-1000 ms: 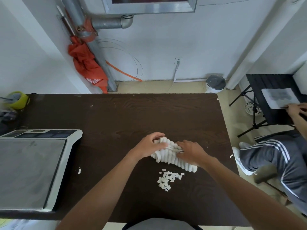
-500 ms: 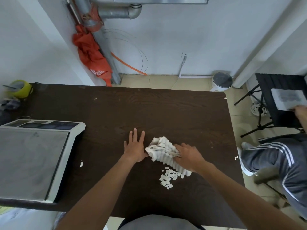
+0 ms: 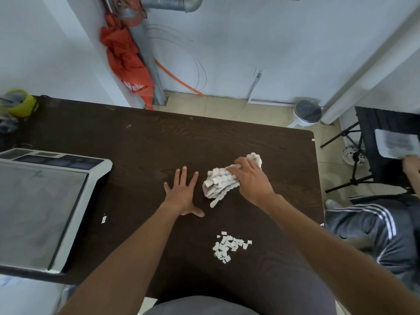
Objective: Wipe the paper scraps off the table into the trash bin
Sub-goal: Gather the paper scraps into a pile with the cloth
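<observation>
Now — left hand (image 3: 181, 194) flat on table (image 3: 136, 144) | right hand (image 3: 252, 178) grips cloth (image 3: 218, 180) | scraps (image 3: 227, 246) apart

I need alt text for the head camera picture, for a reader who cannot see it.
A person's right hand holds a bunched white cloth on a dark table, while the left hand lies flat beside it with fingers spread. A pile of paper scraps sits nearer the person; a white bin stands on the floor beyond the table's far edge.

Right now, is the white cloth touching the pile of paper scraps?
Apart. The head view shows bare dark table between the cloth, gripped by the right hand, and the scrap pile.
</observation>
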### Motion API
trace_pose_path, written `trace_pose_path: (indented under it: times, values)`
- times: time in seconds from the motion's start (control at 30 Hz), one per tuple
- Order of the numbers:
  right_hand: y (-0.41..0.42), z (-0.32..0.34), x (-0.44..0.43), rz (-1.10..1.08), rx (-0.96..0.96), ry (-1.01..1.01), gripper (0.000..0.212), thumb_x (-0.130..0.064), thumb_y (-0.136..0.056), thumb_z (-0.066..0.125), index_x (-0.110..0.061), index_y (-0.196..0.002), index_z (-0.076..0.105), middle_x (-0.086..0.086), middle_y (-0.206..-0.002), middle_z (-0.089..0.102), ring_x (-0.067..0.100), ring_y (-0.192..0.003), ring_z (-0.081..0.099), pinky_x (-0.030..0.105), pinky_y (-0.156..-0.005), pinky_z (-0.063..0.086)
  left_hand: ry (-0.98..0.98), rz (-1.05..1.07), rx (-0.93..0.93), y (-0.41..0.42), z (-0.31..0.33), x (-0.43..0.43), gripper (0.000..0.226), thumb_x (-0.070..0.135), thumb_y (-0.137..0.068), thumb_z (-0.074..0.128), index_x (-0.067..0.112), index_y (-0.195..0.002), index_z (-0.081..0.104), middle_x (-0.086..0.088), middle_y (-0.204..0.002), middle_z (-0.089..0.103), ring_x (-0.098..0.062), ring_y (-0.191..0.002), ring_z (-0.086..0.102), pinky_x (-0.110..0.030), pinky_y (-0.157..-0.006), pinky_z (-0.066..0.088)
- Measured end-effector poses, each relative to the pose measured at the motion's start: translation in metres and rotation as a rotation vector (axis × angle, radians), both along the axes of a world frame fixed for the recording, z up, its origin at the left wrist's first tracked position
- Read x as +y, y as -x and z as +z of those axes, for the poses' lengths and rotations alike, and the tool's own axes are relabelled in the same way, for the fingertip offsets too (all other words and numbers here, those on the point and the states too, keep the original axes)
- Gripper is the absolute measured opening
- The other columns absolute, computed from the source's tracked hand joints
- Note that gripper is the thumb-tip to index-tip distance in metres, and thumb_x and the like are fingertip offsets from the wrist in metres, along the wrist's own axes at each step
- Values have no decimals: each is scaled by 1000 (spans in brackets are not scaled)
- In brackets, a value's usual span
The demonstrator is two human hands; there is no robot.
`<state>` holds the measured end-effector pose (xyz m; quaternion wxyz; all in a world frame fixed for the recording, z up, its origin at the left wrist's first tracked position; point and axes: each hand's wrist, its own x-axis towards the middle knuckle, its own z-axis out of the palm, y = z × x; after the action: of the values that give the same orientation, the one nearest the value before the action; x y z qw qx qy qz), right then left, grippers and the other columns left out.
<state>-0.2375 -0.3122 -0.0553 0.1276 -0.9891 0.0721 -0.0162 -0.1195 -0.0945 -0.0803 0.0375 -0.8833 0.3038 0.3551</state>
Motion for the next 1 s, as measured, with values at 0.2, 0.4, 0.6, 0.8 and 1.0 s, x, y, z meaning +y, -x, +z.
trace_pose_path:
  times: [0.2,0.4,0.6,0.8,1.0]
  values:
    - [-60,1,17,218,-107,150,49,-6,-80,66,-23,-126,61,7,-143,48,28,-144,29,49,-121,17,-37,-50,-34,-2,-15,1,140,74,-64,76,29,-159,-16,-10,-156,-44,-32,-144,-40,-70,-117,2]
    - [-126,7,17,351,-123,235,47,-15,-81,70,-24,-125,59,5,-149,41,28,-149,16,51,-121,7,-29,-45,-18,-3,-22,1,136,73,-66,74,26,-160,-13,-12,-162,-33,-33,-143,-41,-70,-116,-5]
    - [-179,-3,35,372,-70,155,39,-13,-90,57,-19,-128,55,6,-148,41,26,-148,17,52,-119,12,-57,-13,24,-2,-18,-1,144,66,-67,79,32,-152,-32,-12,-165,-19,-36,-151,-22,-71,-115,-9]
    - [-191,-24,39,345,-17,100,40,-15,-90,57,-18,-130,53,5,-148,43,23,-148,17,48,-120,13,-65,-27,17,0,-15,-4,145,65,-69,78,32,-148,-39,-12,-165,-22,-37,-151,-24,-71,-115,-8]
    - [-197,-19,-3,161,50,79,48,-13,-88,61,-20,-134,51,4,-149,41,23,-147,21,47,-120,13,-55,-37,28,0,-14,-3,144,64,-70,78,30,-150,-36,-11,-151,-51,-33,-140,-45,-71,-116,-6]
